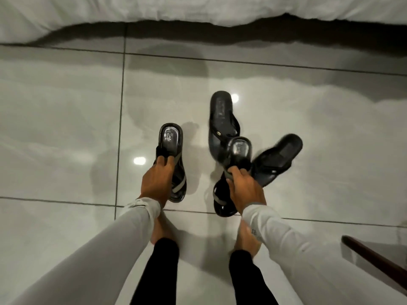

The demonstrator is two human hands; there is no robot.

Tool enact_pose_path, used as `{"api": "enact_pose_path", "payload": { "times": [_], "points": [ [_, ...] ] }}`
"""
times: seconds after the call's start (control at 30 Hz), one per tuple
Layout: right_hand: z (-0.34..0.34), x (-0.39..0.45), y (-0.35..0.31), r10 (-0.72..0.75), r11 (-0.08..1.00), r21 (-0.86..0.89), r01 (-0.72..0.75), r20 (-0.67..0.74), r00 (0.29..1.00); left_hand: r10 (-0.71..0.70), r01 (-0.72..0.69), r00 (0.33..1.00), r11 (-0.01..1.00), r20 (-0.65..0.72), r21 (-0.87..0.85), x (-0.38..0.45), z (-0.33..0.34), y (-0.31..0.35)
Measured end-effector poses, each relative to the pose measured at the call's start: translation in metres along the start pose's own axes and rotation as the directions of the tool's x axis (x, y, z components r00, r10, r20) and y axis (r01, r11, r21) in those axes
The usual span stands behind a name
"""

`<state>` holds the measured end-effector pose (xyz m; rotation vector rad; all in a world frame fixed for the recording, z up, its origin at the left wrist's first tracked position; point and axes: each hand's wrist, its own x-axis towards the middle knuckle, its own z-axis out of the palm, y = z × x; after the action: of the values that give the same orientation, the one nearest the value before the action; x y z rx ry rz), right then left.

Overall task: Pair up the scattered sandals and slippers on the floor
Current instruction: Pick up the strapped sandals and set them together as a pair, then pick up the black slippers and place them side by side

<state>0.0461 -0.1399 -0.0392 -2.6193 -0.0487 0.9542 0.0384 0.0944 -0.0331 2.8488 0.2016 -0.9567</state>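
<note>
Nearest the camera, 2 legs in black trousers end in bare feet (164, 233) planted on the glossy grey tiled floor (66, 119), and 2 arms in pale grey sleeves reach forward from either side. At the right edge, close in, a dark wooden edge (374, 258) of some furniture slants across the corner. Just beyond the feet, the left hand (157, 178) is closed on the straps of a black sandal with grey straps (174, 150), fingers hooked over the strap and the heel end pointing away; whether this sandal rests on the tile or is lifted just above it cannot be told. The right hand (243, 188) is clamped the same way on the matching second strapped sandal (233, 170), which sits well apart from the first and overlaps the 2 flip-flops behind it. Just past that hand, a black flip-flop (221, 122) lies on the floor pointing away, and a second black flip-flop (277, 158) lies angled to the right, its near end just beside the held sandal. Farthest off, white bedding (198, 7) hangs along the top, casting a dark shadow on the tiles.
</note>
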Motion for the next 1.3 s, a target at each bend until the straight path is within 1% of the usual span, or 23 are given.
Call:
{"api": "enact_pose_path", "payload": {
  "times": [0.1, 0.27, 0.33, 0.47, 0.53, 0.6, 0.67, 0.73, 0.8, 0.87, 0.93, 1.07, 1.13, 1.2, 1.23, 1.3],
  "points": [
    [0.023, 0.035, -0.052, -0.061, 0.998, 0.036, 0.060, 0.042, 0.997, -0.001, 0.001, 1.000, 1.000, -0.006, -0.008, 0.016, 0.003, -0.040],
    [0.070, 0.090, -0.129, -0.069, 0.996, 0.072, 0.059, 0.149, 0.986, 0.003, -0.004, 0.999, 1.000, 0.040, 0.024, 0.040, 0.009, -0.099],
    [0.084, 0.105, -0.151, -0.071, 0.996, 0.067, 0.060, 0.168, 0.983, 0.017, -0.019, 0.997, 0.999, 0.071, 0.031, 0.049, 0.013, -0.118],
    [0.107, 0.122, -0.184, -0.065, 0.996, 0.079, 0.051, 0.193, 0.979, 0.027, -0.028, 0.994, 1.000, 0.106, 0.005, 0.059, 0.014, -0.141],
    [0.111, 0.120, -0.192, -0.067, 0.994, 0.098, 0.046, 0.230, 0.971, 0.030, -0.028, 0.993, 0.999, 0.114, -0.019, 0.059, 0.015, -0.144],
    [0.104, 0.110, -0.189, -0.048, 0.989, 0.146, 0.015, 0.226, 0.973, 0.034, -0.031, 0.993, 0.999, 0.113, -0.025, 0.057, 0.014, -0.142],
    [0.092, 0.095, -0.176, 0.004, 0.985, 0.171, -0.035, 0.177, 0.984, 0.034, -0.033, 0.995, 0.999, 0.094, -0.012, 0.052, 0.013, -0.139],
    [0.076, 0.077, -0.149, 0.080, 0.987, 0.125, -0.097, 0.133, 0.988, 0.054, -0.055, 0.995, 0.998, 0.080, 0.014, 0.047, 0.005, -0.128],
    [0.062, 0.064, -0.112, 0.213, 0.968, 0.107, -0.225, 0.111, 0.971, 0.073, -0.076, 0.993, 0.997, 0.096, 0.033, 0.050, -0.002, -0.110],
    [0.048, 0.057, -0.069, 0.361, 0.925, 0.097, -0.368, 0.087, 0.929, 0.118, -0.121, 0.987, 0.993, 0.111, 0.017, 0.062, -0.008, -0.081],
    [0.038, 0.059, -0.026, 0.474, 0.871, 0.118, -0.477, 0.055, 0.879, 0.166, -0.169, 0.978, 0.986, 0.124, 0.012, 0.082, -0.006, -0.043],
    [0.026, 0.072, 0.041, 0.641, 0.746, 0.246, -0.619, -0.012, 0.767, 0.265, -0.266, 0.958, 0.964, 0.113, -0.009, 0.117, 0.013, 0.052],
    [0.023, 0.076, 0.066, 0.694, 0.693, 0.256, -0.674, 0.017, 0.720, 0.284, -0.281, 0.953, 0.959, 0.104, -0.042, 0.134, 0.023, 0.097],
    [0.023, 0.081, 0.090, 0.719, 0.663, 0.245, -0.708, 0.057, 0.693, 0.242, -0.235, 0.962, 0.970, 0.130, -0.064, 0.151, 0.035, 0.133],
    [0.025, 0.085, 0.101, 0.714, 0.662, 0.248, -0.707, 0.080, 0.696, 0.206, -0.200, 0.966, 0.978, 0.157, -0.056, 0.158, 0.041, 0.146],
    [0.031, 0.089, 0.118, 0.658, 0.698, 0.256, -0.669, 0.140, 0.740, 0.147, -0.151, 0.968, 0.988, 0.204, 0.007, 0.165, 0.053, 0.159]
  ]
}}
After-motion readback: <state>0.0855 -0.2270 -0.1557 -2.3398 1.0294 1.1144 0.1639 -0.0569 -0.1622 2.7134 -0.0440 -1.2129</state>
